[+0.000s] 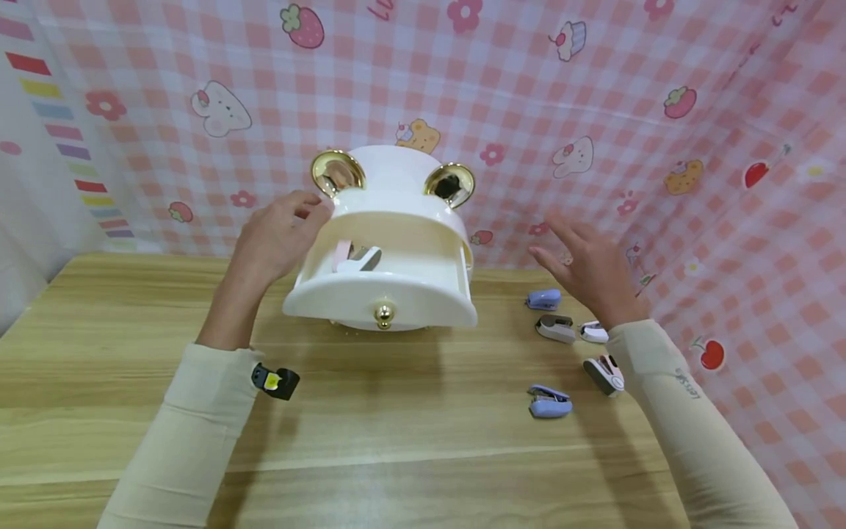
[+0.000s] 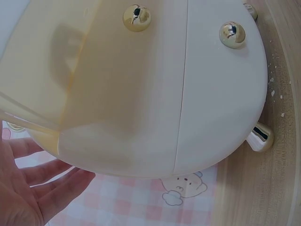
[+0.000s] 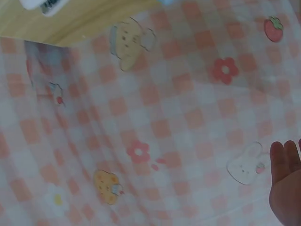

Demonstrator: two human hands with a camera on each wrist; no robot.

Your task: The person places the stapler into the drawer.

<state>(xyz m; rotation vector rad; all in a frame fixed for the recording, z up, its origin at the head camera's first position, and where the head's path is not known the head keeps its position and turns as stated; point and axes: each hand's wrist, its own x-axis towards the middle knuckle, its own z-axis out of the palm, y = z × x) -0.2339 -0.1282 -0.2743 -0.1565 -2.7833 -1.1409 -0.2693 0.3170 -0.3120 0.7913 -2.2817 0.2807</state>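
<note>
A glossy white rounded cabinet (image 1: 396, 167) with two gold ears stands at the back of the table. Its upper drawer (image 1: 337, 295), with a gold knob (image 1: 384, 315), is pulled out. Inside the drawer lie a white-and-grey mini stapler (image 1: 360, 260) and a pink piece (image 1: 341, 253) beside it. My left hand (image 1: 280, 235) is at the cabinet's upper left side below the ear; in the left wrist view its spread fingers (image 2: 59, 188) lie right at the cabinet's curved edge. Raised above the table to the right, my right hand (image 1: 590, 268) holds nothing, its fingers loosely extended.
Several mini staplers lie on the wooden table (image 1: 396, 455) at right: a blue one (image 1: 544, 299), a grey one (image 1: 555, 328), a white one (image 1: 593, 332), a black-and-white one (image 1: 604, 375) and another blue one (image 1: 550, 402) nearer me. A pink checked cloth (image 1: 370, 81) hangs behind.
</note>
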